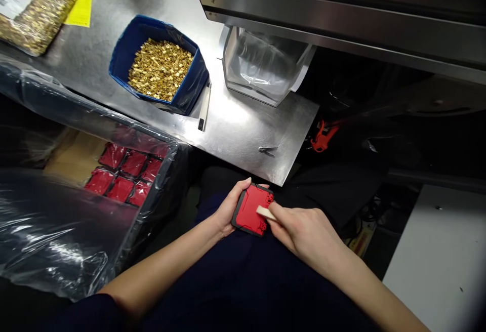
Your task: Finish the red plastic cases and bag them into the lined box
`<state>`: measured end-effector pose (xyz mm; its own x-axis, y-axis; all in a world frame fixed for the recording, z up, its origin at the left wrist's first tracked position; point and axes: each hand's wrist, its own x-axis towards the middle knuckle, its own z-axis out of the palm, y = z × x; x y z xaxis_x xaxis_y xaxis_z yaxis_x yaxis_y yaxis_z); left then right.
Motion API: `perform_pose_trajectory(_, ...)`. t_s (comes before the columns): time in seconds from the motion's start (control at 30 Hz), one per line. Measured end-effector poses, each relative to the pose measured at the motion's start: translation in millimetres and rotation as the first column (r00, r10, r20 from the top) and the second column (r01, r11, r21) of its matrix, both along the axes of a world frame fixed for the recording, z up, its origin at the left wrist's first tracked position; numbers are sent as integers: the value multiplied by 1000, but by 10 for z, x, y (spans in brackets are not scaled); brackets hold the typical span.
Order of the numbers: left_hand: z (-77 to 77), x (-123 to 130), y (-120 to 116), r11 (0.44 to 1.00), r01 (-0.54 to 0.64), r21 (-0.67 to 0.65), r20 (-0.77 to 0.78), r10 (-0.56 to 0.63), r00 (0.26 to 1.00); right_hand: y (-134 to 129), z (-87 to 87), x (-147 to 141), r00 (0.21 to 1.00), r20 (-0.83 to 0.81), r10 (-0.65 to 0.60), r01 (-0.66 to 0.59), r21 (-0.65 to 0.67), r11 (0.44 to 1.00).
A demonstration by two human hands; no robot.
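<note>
Panel point(247, 210), red-on-black, sits gripped in your left hand point(227, 211), long axis leading away, under the pale stick point(266, 213) your right hand point(305, 226) pinches.

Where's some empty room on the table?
The metal table is bare between the white stick and small dark tool, and between the blue bin and yellow paper. It's crowded far left, where the bag of gold bits lies.

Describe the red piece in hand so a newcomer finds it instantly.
Find the metal table, then look just below its near corner. The left hand there holds a flat red piece with a black border, under a pale stick in the right hand. Unlike the red pieces at left, it is held.
</note>
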<state>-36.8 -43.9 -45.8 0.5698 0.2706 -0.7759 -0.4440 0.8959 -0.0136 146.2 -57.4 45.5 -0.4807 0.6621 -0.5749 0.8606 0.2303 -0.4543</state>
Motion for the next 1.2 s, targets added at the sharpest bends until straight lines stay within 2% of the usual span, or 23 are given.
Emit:
perform_pose_trajectory(0.3, -18, -11, 20, 1000, -7, -20, 8, 7, 1000, 81, 11, 25, 999, 40, -23, 24, -28, 999)
perform_pose_trajectory(0.5, -9, 5, 2, 1000, -17, -2, -18, 17, 1000, 105, -3, 21, 1000, 23, -5, 6, -23, 1000)
perform_pose_trajectory(0.63, 1, -5, 6, 1000, -16, -6, 20, 16, 1000, 107, -9, 2, 1000, -11, 0, -1, -59, 998)
perform_pose_trajectory(0.87, -19, -6, 9, 999, -40, -17, 9, 40, 999, 72, -56, 58, 999, -10, -53, 53, -12, 999)
perform_pose_trajectory(1.03, -3, 0, 17, 999, -33, -25, 6, 33, 999, 73, -72, 33, 999, -29, -24, 24, -11, 1000)
perform_pose_trajectory(1.2, -3, -1, 31, 999, -40, -37, 1, 40, 999, 50, -91, 91, 998, 3, -58, 58, 18, 998)
